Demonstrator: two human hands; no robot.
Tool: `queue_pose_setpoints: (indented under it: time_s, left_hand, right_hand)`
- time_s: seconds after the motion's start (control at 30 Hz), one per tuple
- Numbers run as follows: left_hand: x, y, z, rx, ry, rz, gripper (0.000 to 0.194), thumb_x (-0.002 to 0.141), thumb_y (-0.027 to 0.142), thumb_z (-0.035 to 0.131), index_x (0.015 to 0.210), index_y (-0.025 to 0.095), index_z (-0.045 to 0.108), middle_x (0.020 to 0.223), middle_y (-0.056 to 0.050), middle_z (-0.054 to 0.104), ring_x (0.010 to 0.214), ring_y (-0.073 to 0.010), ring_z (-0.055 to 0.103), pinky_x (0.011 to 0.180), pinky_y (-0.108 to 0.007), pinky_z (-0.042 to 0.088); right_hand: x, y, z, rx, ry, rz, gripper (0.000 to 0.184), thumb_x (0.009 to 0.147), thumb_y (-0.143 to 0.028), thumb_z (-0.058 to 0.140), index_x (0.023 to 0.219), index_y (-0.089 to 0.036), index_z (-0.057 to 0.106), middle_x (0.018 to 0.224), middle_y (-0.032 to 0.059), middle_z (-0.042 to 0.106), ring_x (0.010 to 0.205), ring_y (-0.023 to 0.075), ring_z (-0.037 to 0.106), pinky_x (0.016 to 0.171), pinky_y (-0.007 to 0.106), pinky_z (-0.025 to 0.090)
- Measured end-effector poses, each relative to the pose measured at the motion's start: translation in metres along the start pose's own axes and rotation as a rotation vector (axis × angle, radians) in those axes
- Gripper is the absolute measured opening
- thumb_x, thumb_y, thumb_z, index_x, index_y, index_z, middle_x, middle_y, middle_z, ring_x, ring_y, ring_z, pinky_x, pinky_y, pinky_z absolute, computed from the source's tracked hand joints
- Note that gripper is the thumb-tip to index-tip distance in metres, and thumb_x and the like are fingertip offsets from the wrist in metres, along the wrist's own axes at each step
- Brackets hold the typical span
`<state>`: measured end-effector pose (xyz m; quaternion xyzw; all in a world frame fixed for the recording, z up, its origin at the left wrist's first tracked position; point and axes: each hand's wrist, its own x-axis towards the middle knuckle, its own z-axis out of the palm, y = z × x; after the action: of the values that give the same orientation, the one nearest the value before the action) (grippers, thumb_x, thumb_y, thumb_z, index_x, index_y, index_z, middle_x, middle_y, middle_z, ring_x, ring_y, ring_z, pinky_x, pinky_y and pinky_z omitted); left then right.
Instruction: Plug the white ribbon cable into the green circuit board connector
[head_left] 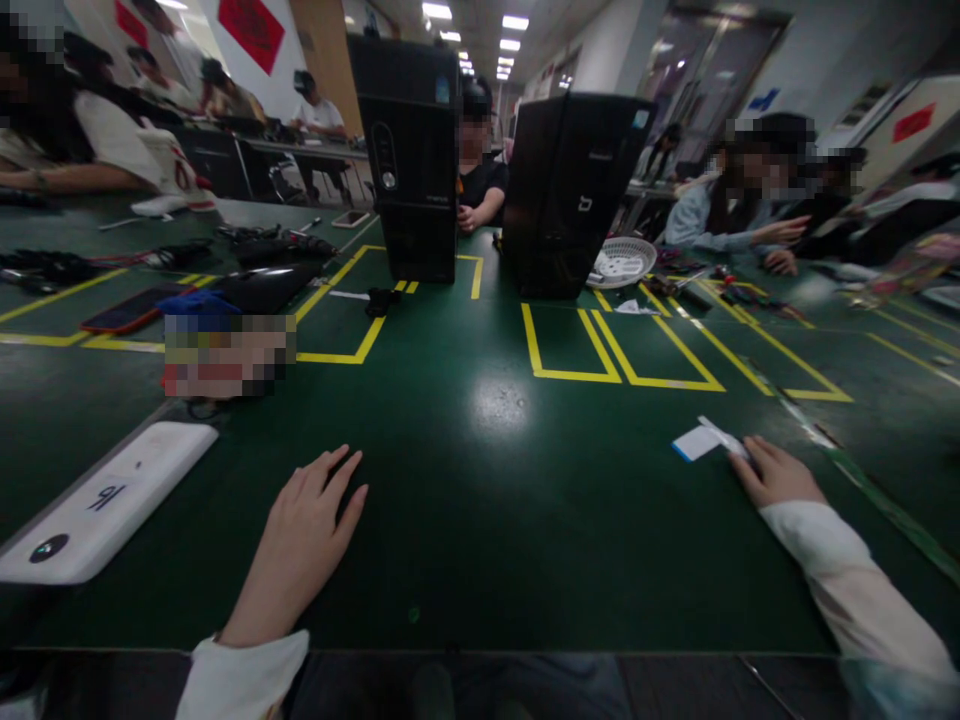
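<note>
My left hand (307,530) lies palm down on the green tabletop (480,540), its fingers stretched and slightly apart, with nothing in it. Off to the right, my right hand (780,475) rests on the table with its fingers closed at the end of a narrow white strip (721,436). The strip lies across a small flat white piece with a blue edge (696,443); whether the two are joined I cannot tell. Left of my left hand is a long white device (124,495) with a dark round spot and a marked label.
Two black computer towers (416,170) (570,195) stand upright ahead, with a person behind them. Yellow tape rectangles (577,376) mark the table. A white basket (622,262) sits beside the right tower. Cables (277,245) and a dark phone (135,308) lie left. Other people sit around.
</note>
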<state>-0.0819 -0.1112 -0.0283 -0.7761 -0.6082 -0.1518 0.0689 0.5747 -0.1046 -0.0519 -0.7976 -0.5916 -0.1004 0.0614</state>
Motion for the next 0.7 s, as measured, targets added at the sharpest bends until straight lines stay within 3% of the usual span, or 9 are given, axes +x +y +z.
queue_pose_setpoints:
  time_s: [0.1, 0.2, 0.33, 0.43, 0.57, 0.7]
  left_hand:
    - [0.0, -0.001, 0.001, 0.004, 0.001, 0.001, 0.062, 0.096, 0.051, 0.024, 0.132, 0.011, 0.053, 0.137, -0.018, 0.053, 0.125, -0.034, 0.051, 0.106, -0.052, 0.04]
    - [0.0, -0.001, 0.002, 0.007, -0.001, 0.001, 0.061, 0.096, 0.05, 0.025, 0.133, 0.011, 0.053, 0.137, -0.018, 0.052, 0.125, -0.034, 0.051, 0.106, -0.053, 0.04]
    - [0.0, 0.001, 0.0, 0.006, 0.012, -0.003, 0.06, 0.096, 0.05, 0.025, 0.132, 0.011, 0.054, 0.137, -0.019, 0.053, 0.125, -0.0342, 0.051, 0.105, -0.054, 0.041]
    - [0.001, 0.001, -0.001, 0.008, 0.002, -0.001, 0.058, 0.096, 0.048, 0.026, 0.132, 0.011, 0.054, 0.137, -0.018, 0.053, 0.125, -0.0341, 0.051, 0.104, -0.053, 0.042]
    - [0.0, 0.001, -0.001, 0.005, 0.004, 0.004, 0.058, 0.096, 0.047, 0.029, 0.131, 0.01, 0.055, 0.137, -0.019, 0.053, 0.125, -0.0344, 0.051, 0.104, -0.053, 0.042]
    - [0.0, 0.0, -0.001, 0.002, -0.003, 0.001, 0.056, 0.096, 0.047, 0.031, 0.133, 0.011, 0.053, 0.138, -0.018, 0.052, 0.126, -0.0337, 0.05, 0.106, -0.053, 0.04]
  right_hand:
    - [0.012, -0.026, 0.001, 0.02, 0.016, -0.106, 0.056, 0.087, -0.039, 0.039, 0.122, -0.002, 0.062, 0.13, 0.0227, 0.057, 0.122, 0.0297, 0.052, 0.108, 0.038, 0.037]
    - [0.028, -0.059, 0.0, 0.07, 0.073, -0.221, 0.052, 0.088, -0.039, 0.039, 0.118, -0.006, 0.066, 0.124, 0.0206, 0.061, 0.115, 0.0309, 0.056, 0.102, 0.045, 0.043]
    - [0.047, -0.122, -0.004, 0.22, 0.205, -0.436, 0.049, 0.089, -0.039, 0.037, 0.109, -0.009, 0.07, 0.11, 0.0206, 0.064, 0.101, 0.0328, 0.058, 0.09, 0.054, 0.048]
    - [0.055, -0.175, -0.007, 0.269, 0.193, -0.559, 0.044, 0.092, -0.038, 0.037, 0.112, -0.015, 0.07, 0.111, 0.0162, 0.064, 0.102, 0.0305, 0.056, 0.092, 0.052, 0.048]
    - [0.046, -0.243, -0.012, 0.32, 0.147, -0.746, 0.042, 0.094, -0.036, 0.039, 0.118, -0.015, 0.066, 0.116, 0.0157, 0.062, 0.106, 0.0292, 0.054, 0.093, 0.05, 0.048]
    - [0.015, -0.299, -0.021, 0.369, 0.112, -0.909, 0.041, 0.095, -0.035, 0.042, 0.122, -0.013, 0.062, 0.121, 0.0153, 0.06, 0.107, 0.0275, 0.053, 0.092, 0.047, 0.048]
